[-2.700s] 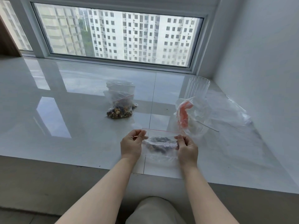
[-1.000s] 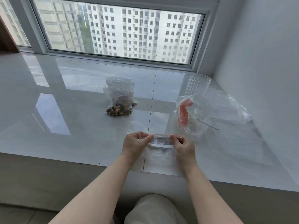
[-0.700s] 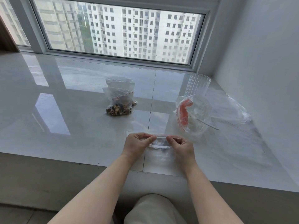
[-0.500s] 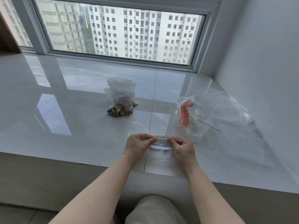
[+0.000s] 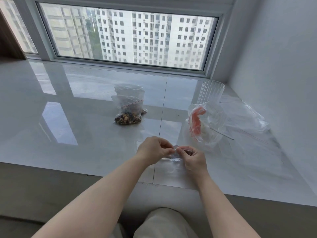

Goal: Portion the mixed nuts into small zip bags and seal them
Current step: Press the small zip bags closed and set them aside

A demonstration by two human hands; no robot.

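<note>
Both hands, the left hand (image 5: 153, 148) and the right hand (image 5: 193, 158), pinched the top edge of a small zip bag (image 5: 171, 156) with curled fingers, close together over the glossy white window ledge (image 5: 68, 134). Farther back stood a filled bag of mixed nuts (image 5: 128, 111) (red zip line visible), well apart from a crumpled clear bag with something orange (image 5: 201, 124) on the right.

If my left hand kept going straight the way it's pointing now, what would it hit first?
The left hand points rightward along the small zip bag it pinches, so it would most likely meet the right hand first, whose fingertips nearly touch it. Depth is hard to judge from one view.
</note>
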